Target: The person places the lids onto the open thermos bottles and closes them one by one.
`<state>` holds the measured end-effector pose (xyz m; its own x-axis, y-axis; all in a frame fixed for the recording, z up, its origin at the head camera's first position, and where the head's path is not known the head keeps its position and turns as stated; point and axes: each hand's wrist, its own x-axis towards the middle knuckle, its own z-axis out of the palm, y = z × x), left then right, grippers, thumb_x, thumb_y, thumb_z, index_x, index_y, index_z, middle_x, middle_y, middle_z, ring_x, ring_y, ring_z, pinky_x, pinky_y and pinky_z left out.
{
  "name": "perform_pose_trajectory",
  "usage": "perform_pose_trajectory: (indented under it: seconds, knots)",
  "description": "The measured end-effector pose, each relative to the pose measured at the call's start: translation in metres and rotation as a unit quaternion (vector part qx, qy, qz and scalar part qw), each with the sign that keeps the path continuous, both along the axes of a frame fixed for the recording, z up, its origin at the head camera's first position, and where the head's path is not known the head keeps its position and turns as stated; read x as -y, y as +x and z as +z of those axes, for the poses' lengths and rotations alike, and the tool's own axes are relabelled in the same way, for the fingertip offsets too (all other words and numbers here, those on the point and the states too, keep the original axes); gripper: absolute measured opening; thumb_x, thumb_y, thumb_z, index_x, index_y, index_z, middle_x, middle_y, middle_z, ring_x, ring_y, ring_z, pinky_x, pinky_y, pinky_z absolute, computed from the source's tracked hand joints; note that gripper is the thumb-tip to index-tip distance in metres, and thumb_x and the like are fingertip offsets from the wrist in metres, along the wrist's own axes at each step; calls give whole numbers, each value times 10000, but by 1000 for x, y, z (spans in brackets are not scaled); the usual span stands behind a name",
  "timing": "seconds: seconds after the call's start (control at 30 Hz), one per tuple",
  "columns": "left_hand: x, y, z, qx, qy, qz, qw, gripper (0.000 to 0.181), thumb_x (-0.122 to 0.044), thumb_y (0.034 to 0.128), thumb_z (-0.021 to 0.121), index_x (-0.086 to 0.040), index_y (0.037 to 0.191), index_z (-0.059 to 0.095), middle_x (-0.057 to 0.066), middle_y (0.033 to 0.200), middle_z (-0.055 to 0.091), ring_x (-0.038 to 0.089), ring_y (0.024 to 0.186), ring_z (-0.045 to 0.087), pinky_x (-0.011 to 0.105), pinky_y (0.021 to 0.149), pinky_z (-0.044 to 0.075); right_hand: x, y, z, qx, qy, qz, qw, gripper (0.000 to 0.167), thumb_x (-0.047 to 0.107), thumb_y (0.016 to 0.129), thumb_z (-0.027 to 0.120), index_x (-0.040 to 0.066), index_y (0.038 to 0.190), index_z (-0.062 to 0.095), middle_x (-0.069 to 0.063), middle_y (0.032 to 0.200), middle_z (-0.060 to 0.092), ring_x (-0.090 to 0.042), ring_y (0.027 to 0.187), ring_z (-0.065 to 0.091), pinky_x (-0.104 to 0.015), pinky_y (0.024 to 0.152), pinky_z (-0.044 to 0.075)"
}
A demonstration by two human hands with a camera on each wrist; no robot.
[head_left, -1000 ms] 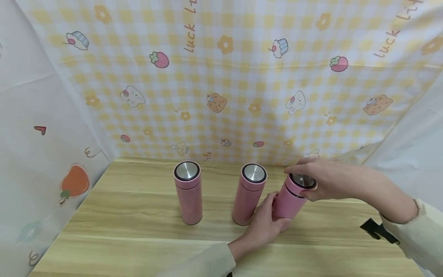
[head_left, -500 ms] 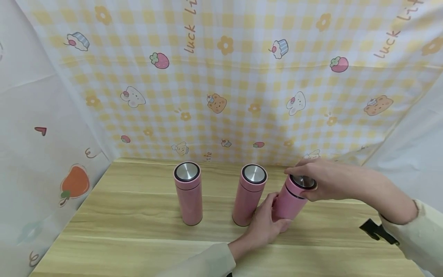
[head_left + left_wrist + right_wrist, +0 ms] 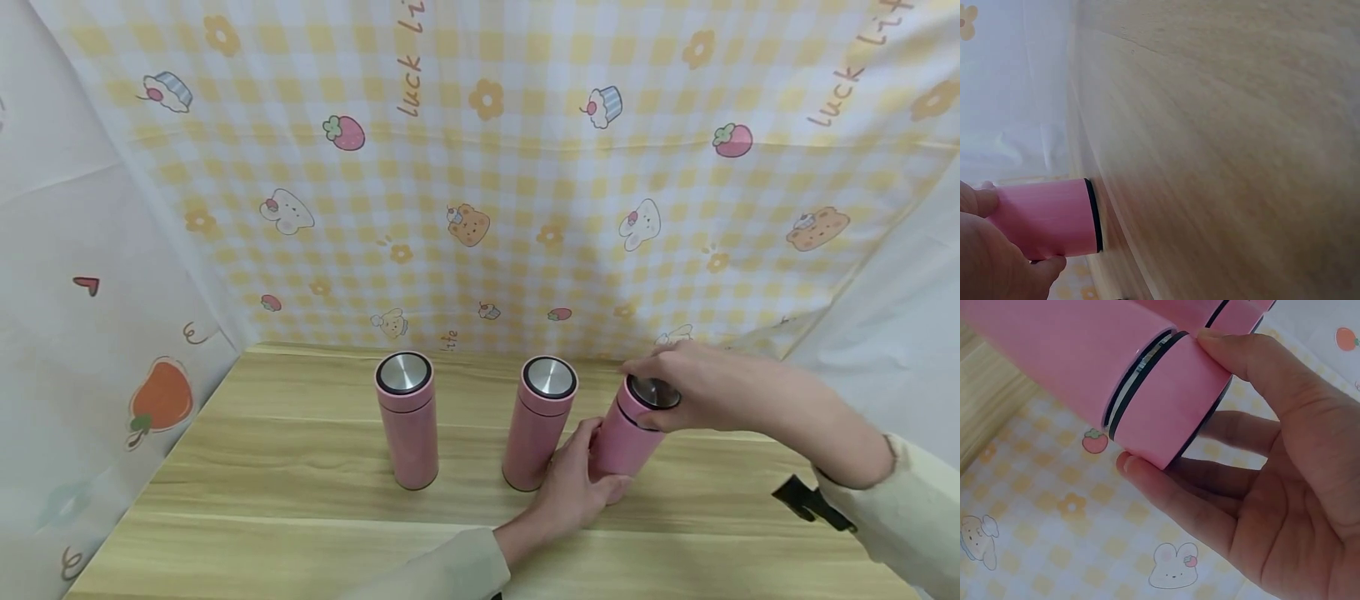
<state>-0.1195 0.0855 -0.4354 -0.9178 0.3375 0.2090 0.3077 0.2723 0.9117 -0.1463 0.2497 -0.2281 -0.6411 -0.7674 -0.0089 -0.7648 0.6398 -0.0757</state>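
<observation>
Three pink thermos bottles with silver-topped lids stand in a row in the head view. My left hand grips the body of the right-hand thermos low down. In the left wrist view the base of that thermos rests on or just above the wood; I cannot tell which. My right hand pinches the thermos lid between thumb and fingers. A thin silvery strip shows in the gap between lid and body. The middle thermos stands just left of my left hand.
The left thermos stands upright, apart from the others. All are on a wooden table. A yellow checked cloth hangs behind, and a white cloth hangs at the left.
My right hand and forearm have shifted and turned slightly, the wrist going a little left, fingers still on the lid. My left hand and the other bottles stay in place.
</observation>
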Motion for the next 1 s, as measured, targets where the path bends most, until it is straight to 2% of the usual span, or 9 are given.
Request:
perform_pose_trajectory:
  seconds: [0.1,0.27,0.43,0.6,0.67,0.73,0.83,0.93,1.0]
  knots:
    - [0,0,0,18,-17,-5,10000,678,-163,874,818,-208,1444,456,-89,1337,567,42,1181,530,301,1013,465,2,-1,-2,-94,-54,18,9999,209,197,814,817,156,917,640,138,679,469,8,583,430,-198,473,400]
    - [0,0,-1,1,-28,-26,10000,675,-166,879,815,-210,1447,454,-97,1335,562,39,1175,530,296,1004,470,3,-1,-5,-205,-116,-111,9997,271,238,822,816,209,791,548,140,635,436,18,540,401,-199,448,379]
    - [1,-1,-1,-18,-35,-51,10000,675,-172,879,818,-216,1446,456,-100,1323,565,38,1163,534,291,995,475,4,1,-7,-429,-33,-392,9983,327,330,815,838,208,779,537,127,633,427,0,520,395,-214,438,365]
    - [2,-1,-1,-34,-21,-82,10000,672,-183,881,819,-225,1444,456,-110,1322,560,36,1165,533,292,1002,471,2,3,-5,-176,-77,-553,9983,344,434,849,820,184,868,583,145,650,456,-5,545,425,-225,466,391]
    - [2,-1,-1,-48,-7,-94,9999,675,-183,883,818,-226,1448,453,-109,1325,558,39,1169,532,297,1010,467,-1,3,-2,-47,-93,-577,9983,415,487,820,822,155,990,640,140,735,552,-25,621,511,-248,528,459]
    - [2,-1,-1,-50,-10,-85,10000,677,-189,882,819,-224,1451,452,-106,1330,558,41,1177,529,303,1019,462,-4,4,1,14,-112,-524,9986,572,520,779,833,121,1155,670,87,907,653,-95,772,616,-304,645,541]
    - [2,-1,-2,-34,-17,-67,10000,677,-198,881,823,-216,1448,453,-99,1338,562,44,1187,528,310,1029,458,-10,4,6,105,-114,-267,9995,748,431,760,887,88,1367,617,-52,1223,662,-254,1075,644,-431,843,573]
    - [2,-1,-1,-15,-45,-50,10000,674,-207,883,825,-209,1445,453,-97,1352,560,44,1199,524,312,1034,457,-14,3,8,216,-93,75,9997,713,258,776,913,113,1403,607,-79,1378,590,-302,1220,584,-473,935,545]
    - [2,-1,-1,-8,-45,-55,10000,673,-206,887,822,-208,1448,450,-96,1359,556,44,1204,521,314,1036,456,-15,2,8,257,-71,264,9993,660,184,789,903,129,1385,624,-56,1375,594,-279,1216,589,-454,931,550]
